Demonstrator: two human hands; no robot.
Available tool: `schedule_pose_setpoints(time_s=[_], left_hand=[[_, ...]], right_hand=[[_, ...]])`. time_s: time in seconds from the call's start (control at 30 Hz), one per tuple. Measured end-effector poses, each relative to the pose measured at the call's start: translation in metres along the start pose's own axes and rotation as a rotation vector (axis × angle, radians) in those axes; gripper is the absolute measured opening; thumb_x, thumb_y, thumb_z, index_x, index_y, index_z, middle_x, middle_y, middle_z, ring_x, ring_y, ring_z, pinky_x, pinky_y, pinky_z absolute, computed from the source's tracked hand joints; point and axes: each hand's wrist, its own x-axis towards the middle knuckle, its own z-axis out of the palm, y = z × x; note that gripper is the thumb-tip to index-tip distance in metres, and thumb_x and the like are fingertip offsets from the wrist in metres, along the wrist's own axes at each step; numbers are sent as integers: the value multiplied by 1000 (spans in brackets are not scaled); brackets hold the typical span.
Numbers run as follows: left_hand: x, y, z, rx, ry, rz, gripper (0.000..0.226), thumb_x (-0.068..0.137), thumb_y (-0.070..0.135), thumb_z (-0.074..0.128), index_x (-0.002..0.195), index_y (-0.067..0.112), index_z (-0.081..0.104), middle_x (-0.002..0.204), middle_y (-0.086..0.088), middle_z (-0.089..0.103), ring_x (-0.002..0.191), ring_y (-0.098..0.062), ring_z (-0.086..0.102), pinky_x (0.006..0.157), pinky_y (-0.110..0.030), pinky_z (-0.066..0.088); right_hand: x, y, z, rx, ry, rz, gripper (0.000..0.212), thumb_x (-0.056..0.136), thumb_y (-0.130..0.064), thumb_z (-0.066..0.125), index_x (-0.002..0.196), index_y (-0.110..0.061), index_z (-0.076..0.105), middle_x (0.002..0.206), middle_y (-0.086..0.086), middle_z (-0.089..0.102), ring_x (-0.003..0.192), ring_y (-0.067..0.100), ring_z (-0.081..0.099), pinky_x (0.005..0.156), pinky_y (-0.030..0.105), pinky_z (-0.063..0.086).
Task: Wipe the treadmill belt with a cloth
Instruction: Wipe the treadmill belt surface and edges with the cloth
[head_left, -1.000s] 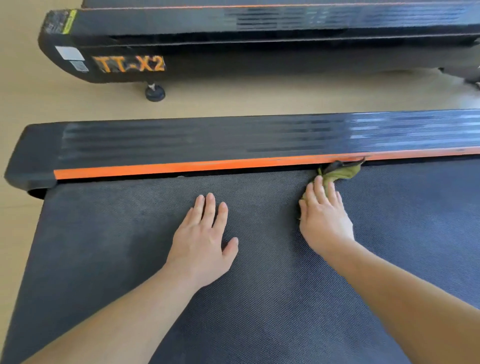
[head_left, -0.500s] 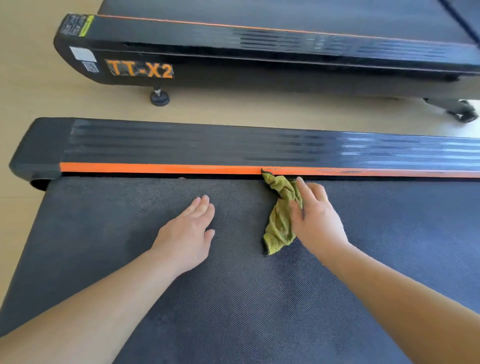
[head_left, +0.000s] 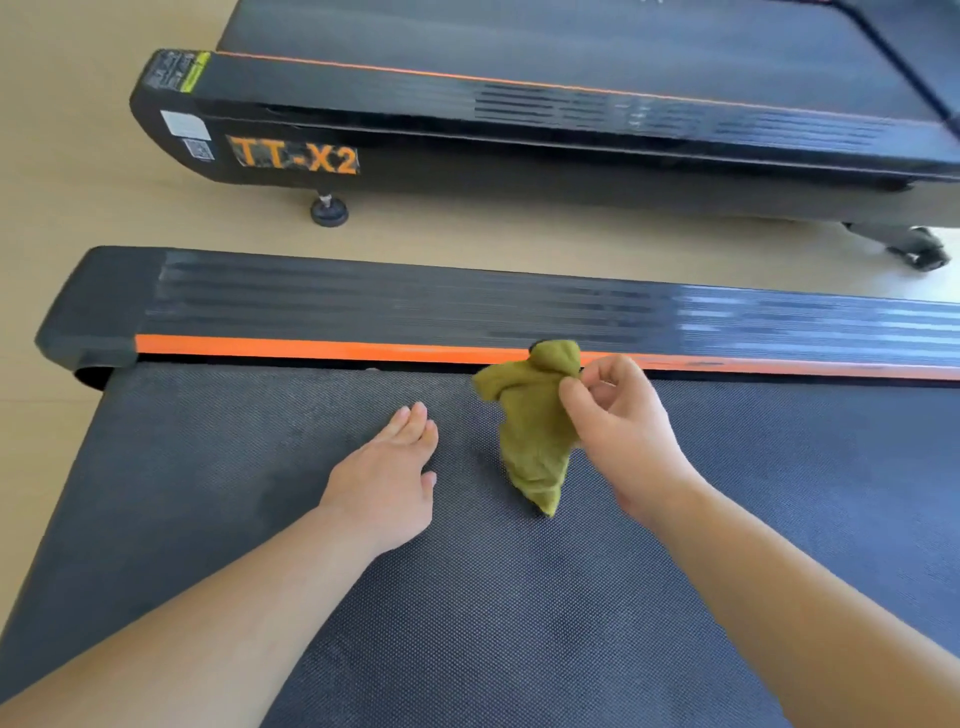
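The right hand (head_left: 623, 431) has the green cloth (head_left: 530, 436) pinched near its top between thumb and forefinger, the other fingers curled loosely behind, and the cloth hangs from that pinch in a bunched, crumpled drape. Its long axis runs from the far edge toward the person: the upper lobe sits up against the orange strip (head_left: 311, 347) of the side rail (head_left: 363, 301), and the narrow lower tip points down at the treadmill belt (head_left: 208, 493). Whether that tip touches the belt or hangs just above it, I cannot tell. So the cloth lies just to the left of the gripping hand, between the 2 hands, and nearer the right 1, which is the only 1 on it. The left hand (head_left: 384, 483) is flat on the belt, palm down, fingers straight and together, holding nothing, a little apart from the cloth on its left. My read: the cloth is off the surface and too balled up to wipe well, so the next stroke calls for the right hand to lower it and press it flat on the belt, with the left hand placed to brace. Most of the belt spreads out toward the person and to the right, so a pull back from the rail looks like the natural line. Beyond the rail, across bare floor, stands a second treadmill (head_left: 519, 156).
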Motion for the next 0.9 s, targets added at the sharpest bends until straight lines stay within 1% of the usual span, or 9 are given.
schedule_pose_setpoints(time_s=[0.1,0.2,0.27,0.33,0.47,0.57,0.73,0.83,0.9], left_hand=[[-1,1,1,16,-8,-13,62,107,32,34,163,21,9,170,8,-12,155,-7,-10,120,-32,26],[-2,1,3,-18,6,-12,62,107,32,35,164,23,9,169,11,-12,154,-5,-12,121,-32,24],[-2,0,4,-31,-1,-9,62,108,32,36,163,23,9,169,11,-11,154,-4,-12,123,-30,20],[-2,-1,1,-40,-14,4,63,107,33,38,163,23,11,170,10,-9,154,-4,-10,123,-30,17],[-3,-12,-8,129,125,42,65,103,44,43,161,20,24,170,-1,12,157,-16,4,127,-37,10],[-9,-19,-2,232,70,-76,78,99,65,26,163,24,10,171,-9,2,157,-27,-2,127,-48,8],[-9,-26,9,202,58,-84,83,91,71,10,162,28,13,171,-7,3,157,-29,0,126,-53,14],[-10,-29,11,209,66,-88,82,91,71,7,163,30,9,171,-5,0,157,-28,-2,126,-52,13],[-11,-28,13,224,80,-81,80,93,70,5,162,31,3,171,-4,-6,157,-26,-8,127,-50,10]], right_hand=[[1,7,-17,-122,151,-87,14,98,-25,63,95,-21,50,80,-4,66,62,4,53,60,18,40],[7,31,-33,-361,305,-44,21,99,-22,60,118,-18,53,114,0,63,104,18,60,84,27,45],[7,51,-38,-647,265,42,53,100,-21,55,149,-17,38,152,14,38,137,34,37,113,41,31],[-2,67,-37,-907,129,-21,66,98,-20,54,158,-23,26,167,12,10,152,34,11,123,48,15],[-18,98,-42,-1004,-217,-171,73,100,-55,47,161,-39,10,170,-2,-7,156,26,-9,127,42,3],[-14,115,-47,-1119,-269,-134,81,95,-74,28,158,-45,-14,168,-7,-17,155,23,-19,125,38,-9],[22,111,-30,-1140,-153,-34,69,101,-65,16,160,-38,-8,169,-8,-13,156,19,-15,127,38,-5],[35,100,-5,-987,4,91,63,106,-54,13,163,-32,0,170,-7,-7,157,20,-10,127,40,-2],[26,96,25,-903,34,27,60,108,-47,15,163,-24,12,171,-2,2,157,22,-3,127,40,0]])
